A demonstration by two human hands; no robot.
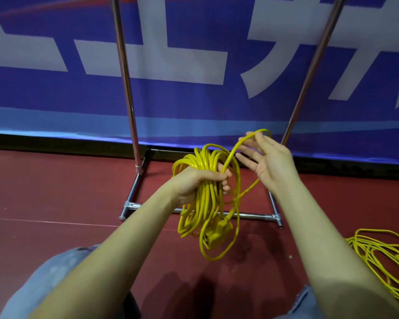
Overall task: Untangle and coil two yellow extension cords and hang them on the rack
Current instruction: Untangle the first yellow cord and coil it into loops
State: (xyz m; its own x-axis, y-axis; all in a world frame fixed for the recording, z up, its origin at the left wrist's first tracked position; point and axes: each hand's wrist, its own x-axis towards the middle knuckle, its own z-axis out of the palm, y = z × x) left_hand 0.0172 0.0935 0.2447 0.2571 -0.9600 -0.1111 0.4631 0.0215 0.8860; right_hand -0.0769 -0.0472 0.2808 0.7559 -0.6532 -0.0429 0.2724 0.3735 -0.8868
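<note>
My left hand (199, 180) grips a coiled bundle of yellow extension cord (206, 199) around its middle, held above the floor. The cord's yellow socket block (218, 232) dangles below the bundle. A loose strand (234, 150) arcs from my left fist up to my right hand (266, 157), whose fingers are spread with the strand looped over the fingertips. A second yellow cord (382, 256) lies in a loose heap on the floor at the lower right. The metal rack (127, 88) stands directly ahead; its top bar is out of frame.
The rack's right pole (313, 65) slants up, and its base bar (253, 215) runs across the red floor (55, 192) under the bundle. A blue banner with white lettering (194, 100) hangs behind. My knees in blue jeans (44, 279) frame the bottom.
</note>
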